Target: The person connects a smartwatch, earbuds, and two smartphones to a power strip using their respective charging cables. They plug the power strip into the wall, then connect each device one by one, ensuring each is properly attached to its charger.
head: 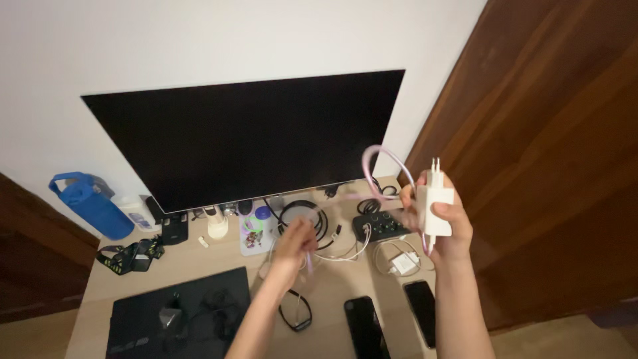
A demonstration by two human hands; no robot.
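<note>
The right hand (446, 223) is raised above the desk (219, 262) at about four o'clock from the monitor (246, 136), its fingers wrapped around a white plug-in charger (433, 203) held upright, prongs pointing up. A pink cable (385, 166) loops up from the charger, arcs toward eleven o'clock, then falls away leftward. The left hand (296, 242) sits lower, at roughly nine o'clock from the right hand, fingertips pressed together and pinching the far stretch of that same pink cable just over the desk surface.

Below the hands, two dark phones (364, 326) lie side by side near six o'clock, with a black watch strap (296, 312) just left of them. A black controller (379, 226) rests between the hands, a white adapter (402, 262) just beneath it. A blue bottle (90, 203) stands at the monitor's eight o'clock; a black mat (179, 319) covers the desk's near left portion.
</note>
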